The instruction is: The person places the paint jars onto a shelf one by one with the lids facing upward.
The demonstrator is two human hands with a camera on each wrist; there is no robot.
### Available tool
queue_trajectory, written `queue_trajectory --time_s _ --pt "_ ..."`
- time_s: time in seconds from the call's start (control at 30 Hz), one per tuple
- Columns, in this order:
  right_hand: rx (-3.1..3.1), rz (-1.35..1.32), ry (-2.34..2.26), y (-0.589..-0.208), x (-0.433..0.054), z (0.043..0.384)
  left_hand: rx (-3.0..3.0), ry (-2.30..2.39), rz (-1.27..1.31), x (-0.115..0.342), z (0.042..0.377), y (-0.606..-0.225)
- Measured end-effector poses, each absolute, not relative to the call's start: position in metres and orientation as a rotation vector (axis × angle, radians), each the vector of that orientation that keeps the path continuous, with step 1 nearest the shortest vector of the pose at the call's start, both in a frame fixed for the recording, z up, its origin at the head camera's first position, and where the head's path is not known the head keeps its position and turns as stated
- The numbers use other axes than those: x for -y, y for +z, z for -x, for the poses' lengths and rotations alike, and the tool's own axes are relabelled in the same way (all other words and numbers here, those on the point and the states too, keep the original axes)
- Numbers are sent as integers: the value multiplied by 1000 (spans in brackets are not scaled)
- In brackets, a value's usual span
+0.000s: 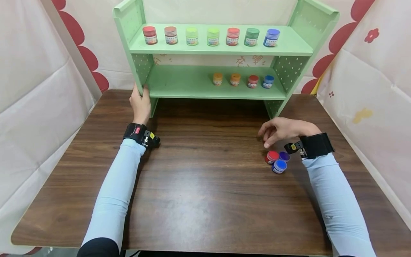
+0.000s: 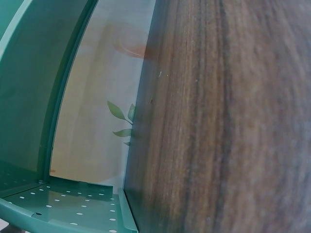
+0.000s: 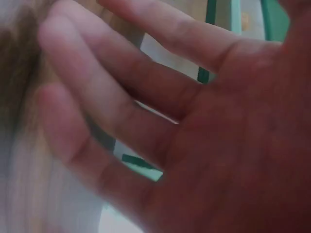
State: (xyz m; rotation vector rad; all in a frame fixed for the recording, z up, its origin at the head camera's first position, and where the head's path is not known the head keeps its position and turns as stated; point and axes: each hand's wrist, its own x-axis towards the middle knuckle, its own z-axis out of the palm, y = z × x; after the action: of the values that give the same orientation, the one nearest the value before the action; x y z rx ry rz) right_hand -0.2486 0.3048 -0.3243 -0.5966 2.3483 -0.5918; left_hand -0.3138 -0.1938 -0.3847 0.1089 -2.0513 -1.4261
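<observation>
My left hand (image 1: pixel 141 106) grips the lower left side panel of a green two-tier shelf (image 1: pixel 205 93), fingers on the outside and thumb at the inner side. My right hand (image 1: pixel 282 129) is over the table, fingers loosely bent and holding nothing; its palm and fingers (image 3: pixel 121 111) fill the right wrist view. Just below it, close together on the table, stand three small jars: a red-lidded jar (image 1: pixel 272 156), a purple-lidded jar (image 1: pixel 284 156) and a blue-lidded jar (image 1: pixel 279 166). The left wrist view looks under the shelf, along its perforated side panel (image 2: pixel 68 206).
Several jars line the upper board, from a red jar (image 1: pixel 150 35) at left to a blue jar (image 1: pixel 271 38) at right. Smaller jars, such as a yellow jar (image 1: pixel 217 79), stand on the right half of the lower board. Brown wooden table (image 1: pixel 192 171); pale curtains (image 1: pixel 35 89) hang around it.
</observation>
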Motion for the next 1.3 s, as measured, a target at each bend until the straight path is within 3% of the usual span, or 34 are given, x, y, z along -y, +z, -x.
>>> queue_trajectory --time_s 0.43,1.3 --pt "-2081 390 -705 -331 -312 250 2059 -1420 -106 194 314 -382" --pt "-2256 533 -565 -336 -318 255 2053 -1399 -116 194 313 -384"
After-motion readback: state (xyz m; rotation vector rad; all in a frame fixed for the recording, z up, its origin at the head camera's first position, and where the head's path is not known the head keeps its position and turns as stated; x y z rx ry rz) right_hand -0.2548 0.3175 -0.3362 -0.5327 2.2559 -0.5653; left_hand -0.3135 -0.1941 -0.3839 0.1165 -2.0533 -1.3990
